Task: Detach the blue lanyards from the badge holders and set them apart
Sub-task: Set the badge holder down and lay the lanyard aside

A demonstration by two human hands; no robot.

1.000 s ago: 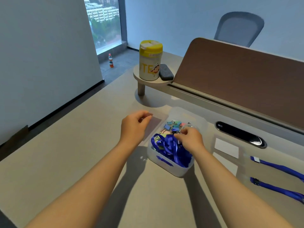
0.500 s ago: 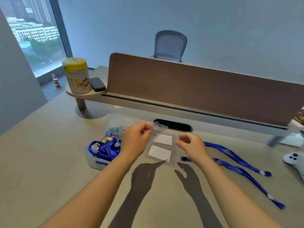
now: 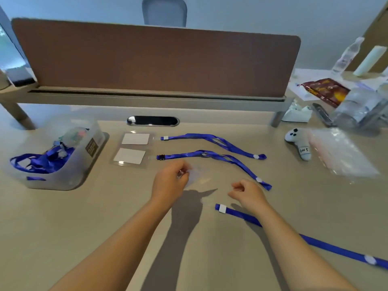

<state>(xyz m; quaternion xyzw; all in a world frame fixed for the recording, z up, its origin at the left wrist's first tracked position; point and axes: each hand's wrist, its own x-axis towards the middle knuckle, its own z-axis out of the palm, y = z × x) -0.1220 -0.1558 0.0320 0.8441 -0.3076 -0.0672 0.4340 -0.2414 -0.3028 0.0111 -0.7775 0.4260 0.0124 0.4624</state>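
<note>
A bin (image 3: 69, 175) of lanyards (image 3: 39, 161) is set far left on the bench (image 3: 84, 217); two badge holders (image 3: 131, 149) are laid right of it; two detached lanyards (image 3: 212, 148) are laid further right.

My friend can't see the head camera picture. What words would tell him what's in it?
A person's left hand pinches a clear badge holder above a beige desk, while the right hand hovers beside it, holding nothing. Three blue lanyards lie apart, right of two badge holders, and more fill a bin on the left.
</note>
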